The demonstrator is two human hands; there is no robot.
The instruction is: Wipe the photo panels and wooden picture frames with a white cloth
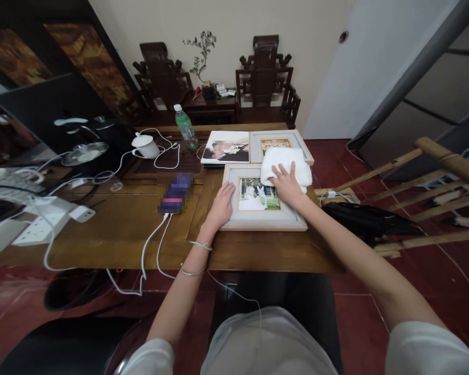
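Observation:
A light-rimmed picture frame (pixel 262 221) lies flat on the wooden table, with a photo of a couple outdoors in its middle. My left hand (pixel 222 204) grips the frame's left edge, fingers over the rim and the thumb side partly hidden. On the frame's upper right corner, my right hand (pixel 286 183) presses down on a folded white towel (pixel 291 159), fingers spread over the cloth. The towel also covers part of a second picture frame (pixel 303 143) behind. Beside that frame lies a photo album (pixel 227 148) with a picture on its cover.
A phone (pixel 175 194) with white cables lies left of the frame. Farther back stand a green-labelled bottle (pixel 185 126) and a white lidded cup (pixel 145 146). A power strip (pixel 45 221), a pot (pixel 86 156) and a monitor (pixel 50 107) occupy the left. A wooden chair (pixel 426 192) stands right.

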